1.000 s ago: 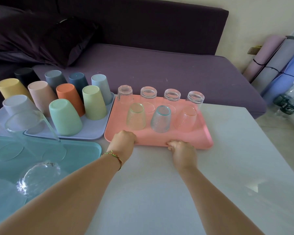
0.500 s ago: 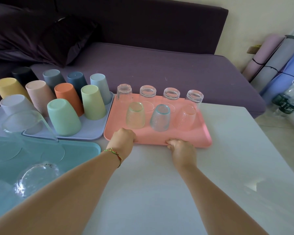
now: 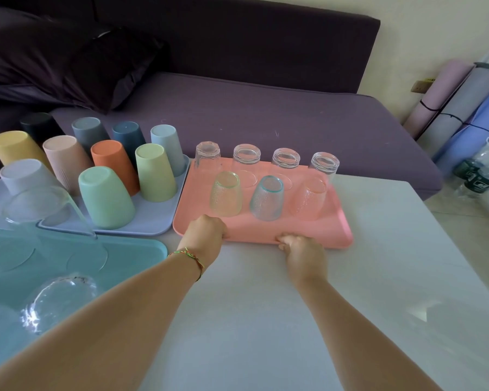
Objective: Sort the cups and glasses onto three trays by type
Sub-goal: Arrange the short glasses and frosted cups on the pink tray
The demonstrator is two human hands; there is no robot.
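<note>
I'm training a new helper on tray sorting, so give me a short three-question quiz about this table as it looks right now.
1. True or false: the left hand and the right hand both grip the near edge of the pink tray.
2. How many upturned glasses stand on that tray? A five, B seven, C ten.
3. Fill in: the middle glass in the tray's front row is tinted ____.

Key: 1 true. 2 B. 3 blue, the blue glass.
</note>
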